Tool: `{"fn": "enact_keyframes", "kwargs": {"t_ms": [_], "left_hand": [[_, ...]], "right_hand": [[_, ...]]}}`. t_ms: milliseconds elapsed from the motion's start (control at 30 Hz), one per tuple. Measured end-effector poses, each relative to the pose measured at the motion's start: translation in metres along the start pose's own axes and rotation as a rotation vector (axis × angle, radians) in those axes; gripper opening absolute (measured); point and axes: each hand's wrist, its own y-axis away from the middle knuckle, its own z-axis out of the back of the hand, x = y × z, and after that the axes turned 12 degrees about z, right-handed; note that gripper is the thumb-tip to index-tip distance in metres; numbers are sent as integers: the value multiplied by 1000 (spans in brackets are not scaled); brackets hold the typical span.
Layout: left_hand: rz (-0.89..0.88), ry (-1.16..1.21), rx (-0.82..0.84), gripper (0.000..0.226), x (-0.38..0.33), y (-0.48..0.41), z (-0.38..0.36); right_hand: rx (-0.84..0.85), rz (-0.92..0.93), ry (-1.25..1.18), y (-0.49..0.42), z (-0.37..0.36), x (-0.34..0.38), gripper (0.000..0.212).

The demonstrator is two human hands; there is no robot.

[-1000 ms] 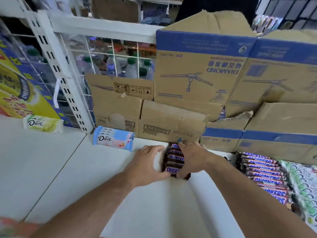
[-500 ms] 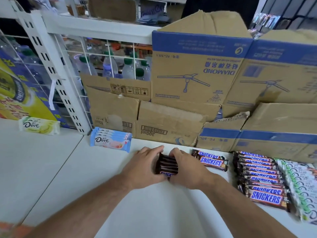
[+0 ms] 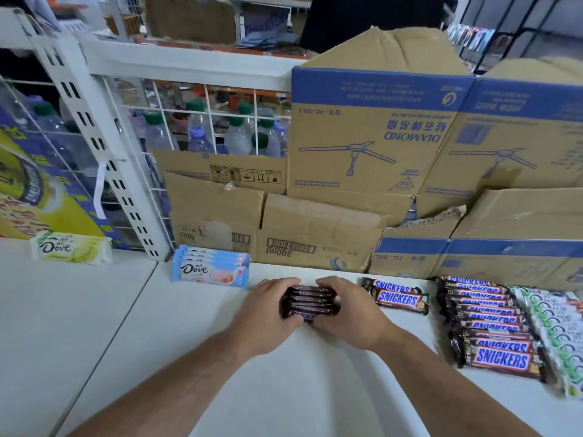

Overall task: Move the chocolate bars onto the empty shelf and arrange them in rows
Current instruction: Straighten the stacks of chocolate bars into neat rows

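A stack of chocolate bars [image 3: 310,302] is seen clamped between the left hand [image 3: 265,313] and the right hand [image 3: 350,313], fingers curled over its two ends, on the white shelf [image 3: 220,373] at centre.

Since a second ago the stack has been drawn away from the foot of the low cardboard boxes [image 3: 315,234] at 12 o'clock and toward the viewer. Two loose bars [image 3: 396,294] have been left at 3 o'clock, just beside the right hand. Over the last half second little is altered; the grip is kept.

Judged: the stack is being squared up to start a new row, between the blue Dove bars [image 3: 211,268] at 10 o'clock and the long row of bars [image 3: 485,323] at 3 o'clock, beyond the loose pair. Much shelf is uncovered, so the task is taken as partly done.

Containers: large boxes [image 3: 375,134] are stacked from 12 to 2 o'clock, flaps torn, contents not visible. Water bottles [image 3: 202,130] are kept behind a wire grid [image 3: 206,99] at 11 o'clock.
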Motion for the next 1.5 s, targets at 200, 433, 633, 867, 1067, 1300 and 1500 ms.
{"fn": "enact_keyframes", "kwargs": {"t_ms": [200, 433, 633, 867, 1067, 1300, 1500], "left_hand": [[120, -41, -91, 61, -3, -22, -3], [120, -51, -198, 67, 5, -20, -13], [120, 30, -276, 63, 3, -19, -13], [31, -80, -284, 39, 9, -23, -17], [46, -83, -283, 36, 11, -25, -19], [39, -67, -287, 37, 8, -23, -18], [-124, -130, -416, 40, 2, -12, -13]], "right_hand": [[-84, -31, -81, -32, -2, 9, 43], [-101, -34, -91, -50, -9, -4, 53], [-220, -80, -123, -46, -18, -9, 56], [-445, -156, -207, -36, -37, -16, 35], [-462, -140, -179, -35, -39, -16, 33], [-440, -159, -194, -34, -38, -13, 33], [-471, -159, -203, -15, -33, -5, 34]]}}
